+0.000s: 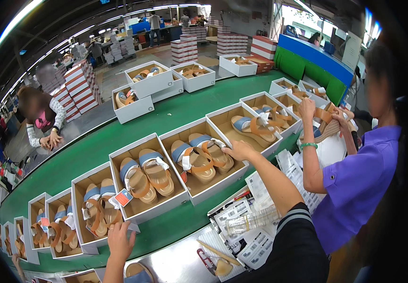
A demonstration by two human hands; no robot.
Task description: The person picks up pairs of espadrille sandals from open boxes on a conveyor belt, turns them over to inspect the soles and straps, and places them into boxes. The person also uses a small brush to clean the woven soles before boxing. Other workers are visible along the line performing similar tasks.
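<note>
My right hand (239, 152) reaches over an open white shoebox (218, 183), its thumb and fingertips closed at the strap of a wedge sandal (219, 155) with blue and tan straps and white wrapping paper. The other sandal (198, 165) of that pair lies beside it. My left hand (120, 240), fingers apart and raised, is at the near edge of another shoebox (83, 181), whose sandals (101, 207) carry white paper. Between my hands stands a shoebox (159, 211) with a pair of sandals (147, 177) and a red-and-white tag (123, 197).
More sandal boxes line the green conveyor belt (180, 106), several on its far side. At right, a co-worker in a purple shirt (364, 174) holds a sandal (325, 123). Label sheets (256, 247) and a clear tape roll (251, 221) lie near my right forearm. Another person (43, 120) sits across.
</note>
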